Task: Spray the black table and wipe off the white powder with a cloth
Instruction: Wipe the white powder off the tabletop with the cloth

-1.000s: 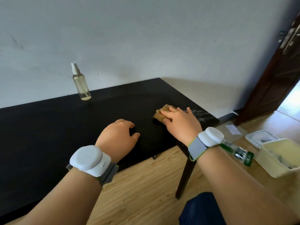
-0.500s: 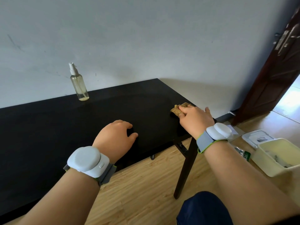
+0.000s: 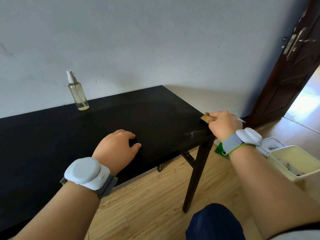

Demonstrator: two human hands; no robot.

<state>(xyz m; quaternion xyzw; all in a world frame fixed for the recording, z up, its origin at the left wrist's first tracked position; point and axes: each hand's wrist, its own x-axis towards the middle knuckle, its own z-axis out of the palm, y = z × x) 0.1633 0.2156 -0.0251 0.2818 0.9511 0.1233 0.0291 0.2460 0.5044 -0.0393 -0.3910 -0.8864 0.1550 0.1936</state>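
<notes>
A black table (image 3: 72, 135) runs along the white wall. My right hand (image 3: 224, 123) presses a small tan cloth (image 3: 207, 117) onto the table's right edge, fingers closed over it. A faint streak of white powder (image 3: 194, 133) lies just in front of that hand, near the front right corner. My left hand (image 3: 116, 148) rests palm down on the tabletop near the front edge, fingers curled and holding nothing. A clear spray bottle (image 3: 77, 91) with a white nozzle stands upright at the back of the table, against the wall.
On the wooden floor at the right stand a cream plastic bin (image 3: 294, 163), a white lid (image 3: 271, 147) and something green (image 3: 220, 150) partly hidden by my wrist. A dark brown door (image 3: 290, 66) stands open at the far right. The table leg (image 3: 197, 175) is close to my knee (image 3: 214, 220).
My right hand slid the cloth rightward across the table to its right edge. Only a small powder streak shows near the corner now. The left hand stayed put.
</notes>
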